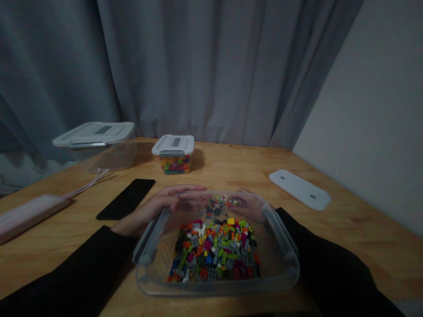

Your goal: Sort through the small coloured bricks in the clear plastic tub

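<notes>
A clear plastic storage box (218,288) without a lid sits close in front of me, grey latches on its left and right sides. Inside lies a heap of small mixed toy building bricks (214,248), lime, orange, grey, magenta and black. My left hand (175,200) reaches around the box's left side to its far wall, fingers stretched out to the right. Through the clear plastic I see my right hand (251,207) at the far right, its fingers curled and blurred. Between the hands, small coloured pieces (221,204) show at the far wall; whether they lie behind it or reflect in it is unclear.
A black phone-like slab (127,199) lies left of the box. Further back stand a small lidded box of bricks (176,154) and a larger lidded box (102,141). A white lid (300,189) rests at right. A pale power strip (33,213) with cable is at left.
</notes>
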Demonstrator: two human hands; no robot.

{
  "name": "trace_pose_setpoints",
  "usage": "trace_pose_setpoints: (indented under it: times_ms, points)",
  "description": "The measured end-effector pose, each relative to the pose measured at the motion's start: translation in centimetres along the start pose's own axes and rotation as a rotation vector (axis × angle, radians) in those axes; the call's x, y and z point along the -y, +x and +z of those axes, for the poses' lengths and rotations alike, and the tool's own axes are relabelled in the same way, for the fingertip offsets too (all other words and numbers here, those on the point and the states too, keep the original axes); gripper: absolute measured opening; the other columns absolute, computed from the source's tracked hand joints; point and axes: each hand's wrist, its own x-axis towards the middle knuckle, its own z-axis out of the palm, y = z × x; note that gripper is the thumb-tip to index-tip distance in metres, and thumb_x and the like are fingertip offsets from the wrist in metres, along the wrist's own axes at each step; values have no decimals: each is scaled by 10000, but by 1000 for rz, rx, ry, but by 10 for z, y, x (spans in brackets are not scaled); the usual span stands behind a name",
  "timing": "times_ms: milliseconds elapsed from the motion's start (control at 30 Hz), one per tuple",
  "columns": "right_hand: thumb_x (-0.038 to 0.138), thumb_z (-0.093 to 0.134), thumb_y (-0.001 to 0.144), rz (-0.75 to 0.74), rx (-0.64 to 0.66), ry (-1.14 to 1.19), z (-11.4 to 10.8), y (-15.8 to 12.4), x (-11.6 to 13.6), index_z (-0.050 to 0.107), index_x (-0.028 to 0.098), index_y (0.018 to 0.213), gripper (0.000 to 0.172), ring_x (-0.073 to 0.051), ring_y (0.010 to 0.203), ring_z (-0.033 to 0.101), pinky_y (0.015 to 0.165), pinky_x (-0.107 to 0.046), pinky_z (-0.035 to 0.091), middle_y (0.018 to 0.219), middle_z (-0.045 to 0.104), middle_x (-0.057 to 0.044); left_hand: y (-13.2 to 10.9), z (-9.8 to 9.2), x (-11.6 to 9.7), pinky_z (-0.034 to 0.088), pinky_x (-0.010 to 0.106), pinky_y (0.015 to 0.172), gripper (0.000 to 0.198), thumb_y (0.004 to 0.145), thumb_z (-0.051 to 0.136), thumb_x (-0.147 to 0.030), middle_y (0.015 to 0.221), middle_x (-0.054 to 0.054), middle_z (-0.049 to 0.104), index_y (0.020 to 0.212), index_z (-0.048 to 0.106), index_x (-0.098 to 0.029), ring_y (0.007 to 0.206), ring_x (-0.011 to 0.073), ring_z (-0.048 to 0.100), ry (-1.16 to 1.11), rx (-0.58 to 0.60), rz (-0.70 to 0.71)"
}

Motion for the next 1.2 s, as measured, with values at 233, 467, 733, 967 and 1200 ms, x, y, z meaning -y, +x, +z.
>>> trace_pose_setpoints:
  times_ms: [233, 467, 733, 967, 1200]
  points:
    - [231, 651, 923, -99, 2, -234, -1, 3, 8, 727, 253, 1109, 202, -202, 851, 628, 764, -326, 496, 980, 704, -53, 2, -11, 9, 281, 547, 1250, 788, 582, 478, -28, 1436, 113, 671, 1319, 720, -165, 1392, 330, 563, 22, 29, 19]
    - [155, 657, 875, -137, 60, -336, -3, 7, 14, 721, 185, 1005, 148, -189, 799, 621, 725, -299, 467, 919, 712, -65, 0, -7, 6, 253, 556, 1257, 756, 594, 489, -37, 1427, 101, 679, 1300, 726, -170, 1406, 329, 546, 50, 17, 23]
    - [293, 654, 944, -192, -22, -126, -17, 7, 13, 776, 236, 988, 142, -216, 836, 715, 793, -341, 572, 918, 771, -64, 1, -4, 2, 297, 544, 1241, 752, 588, 490, -12, 1401, 86, 697, 1274, 746, -185, 1392, 320, 565, -2, 37, 10]
    - [447, 704, 924, 10, -367, 226, -74, -1, 41, 774, 151, 1073, 339, -194, 807, 746, 788, -367, 630, 1016, 791, -111, -1, 0, -1, 271, 562, 1246, 765, 586, 497, -24, 1413, 101, 687, 1299, 730, -179, 1382, 332, 574, -19, 27, -15]
    - [353, 712, 956, -174, 77, 72, -104, -28, 127, 803, 222, 1069, 196, -150, 841, 736, 775, -263, 577, 991, 794, -42, -1, 0, 0, 248, 557, 1256, 773, 574, 493, -31, 1405, 97, 693, 1293, 732, -182, 1395, 324, 563, 2, 41, -1]
